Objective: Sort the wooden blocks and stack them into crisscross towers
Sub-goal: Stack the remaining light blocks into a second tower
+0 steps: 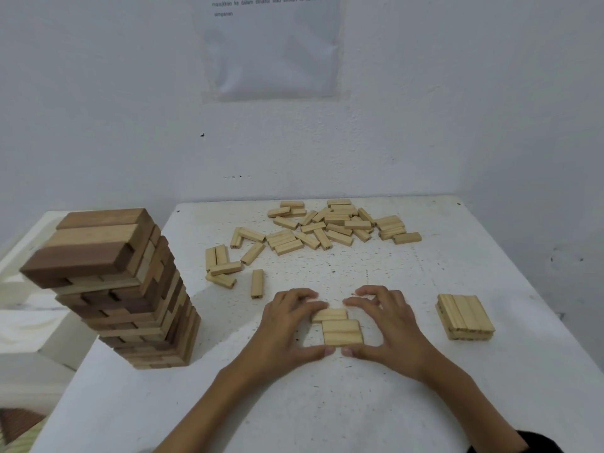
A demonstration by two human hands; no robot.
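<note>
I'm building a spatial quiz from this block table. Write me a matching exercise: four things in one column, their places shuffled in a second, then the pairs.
Things
1. tall two-tone tower
2. loose pile
3. short pale stack
4. three flat blocks

Places
A. between the left hand and the right hand
B. far side of the table
C. table's left edge
D. right of the right hand

Pairs: 1-C, 2-B, 3-D, 4-A
</note>
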